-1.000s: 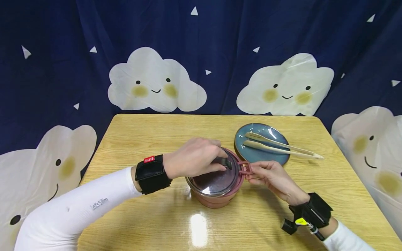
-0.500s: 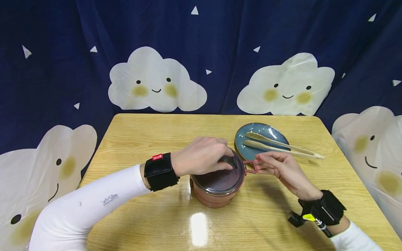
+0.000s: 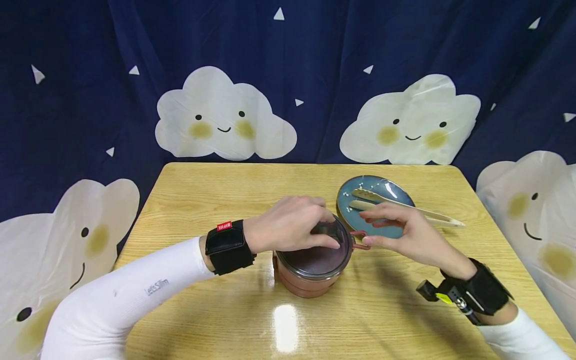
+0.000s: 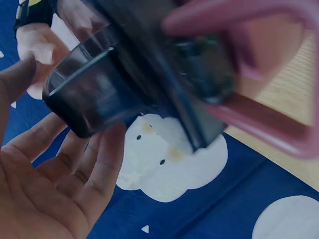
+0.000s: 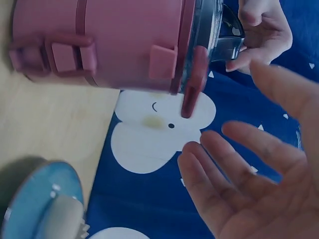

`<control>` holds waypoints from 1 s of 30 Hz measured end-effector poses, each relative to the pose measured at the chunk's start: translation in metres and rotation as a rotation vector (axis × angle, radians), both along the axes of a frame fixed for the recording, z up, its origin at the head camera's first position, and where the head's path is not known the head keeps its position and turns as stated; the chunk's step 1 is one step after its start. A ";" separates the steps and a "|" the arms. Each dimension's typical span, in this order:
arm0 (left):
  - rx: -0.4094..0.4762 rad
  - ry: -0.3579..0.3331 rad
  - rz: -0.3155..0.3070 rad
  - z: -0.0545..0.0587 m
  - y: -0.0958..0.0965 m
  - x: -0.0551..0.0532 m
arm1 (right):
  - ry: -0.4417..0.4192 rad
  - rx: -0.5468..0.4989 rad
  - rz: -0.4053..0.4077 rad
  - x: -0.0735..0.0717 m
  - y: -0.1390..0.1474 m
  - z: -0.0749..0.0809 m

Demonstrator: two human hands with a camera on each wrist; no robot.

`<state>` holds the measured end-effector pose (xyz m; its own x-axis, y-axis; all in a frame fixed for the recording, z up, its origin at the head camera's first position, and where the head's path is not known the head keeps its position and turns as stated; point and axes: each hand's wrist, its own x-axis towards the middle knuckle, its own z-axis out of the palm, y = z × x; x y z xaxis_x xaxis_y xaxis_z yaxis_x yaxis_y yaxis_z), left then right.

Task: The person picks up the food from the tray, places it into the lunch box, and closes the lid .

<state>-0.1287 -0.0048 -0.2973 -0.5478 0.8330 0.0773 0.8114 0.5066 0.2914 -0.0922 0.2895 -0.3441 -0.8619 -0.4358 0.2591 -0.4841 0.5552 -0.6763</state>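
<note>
A pink pot (image 3: 306,286) stands on the table with a dark see-through lid (image 3: 310,261) on top. My left hand (image 3: 292,225) is over the lid's dark arched handle (image 4: 94,84); the thumb is apart from it and the fingers lie loosely by its far side. At the pot's right, a pink clip (image 5: 196,82) sticks out from the lid's edge. Just right of that clip is my right hand (image 3: 416,235), thumb and fingers spread, holding nothing. In the right wrist view its fingers are apart from the pot.
Behind the right hand lies a blue plate (image 3: 379,184) with small white bits on it. Beige tongs (image 3: 441,218) rest across the plate, their ends past its rim. A navy curtain (image 3: 315,60) with white clouds hangs behind the wooden table (image 3: 216,185).
The lid has shifted right and sits level on the pot. My right hand has let go of the clip and drawn back right, fingers spreading. My left hand has loosened from the handle.
</note>
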 end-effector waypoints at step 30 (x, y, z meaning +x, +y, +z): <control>0.156 -0.155 0.117 -0.041 -0.099 0.008 | 0.099 0.299 0.138 0.003 -0.020 0.001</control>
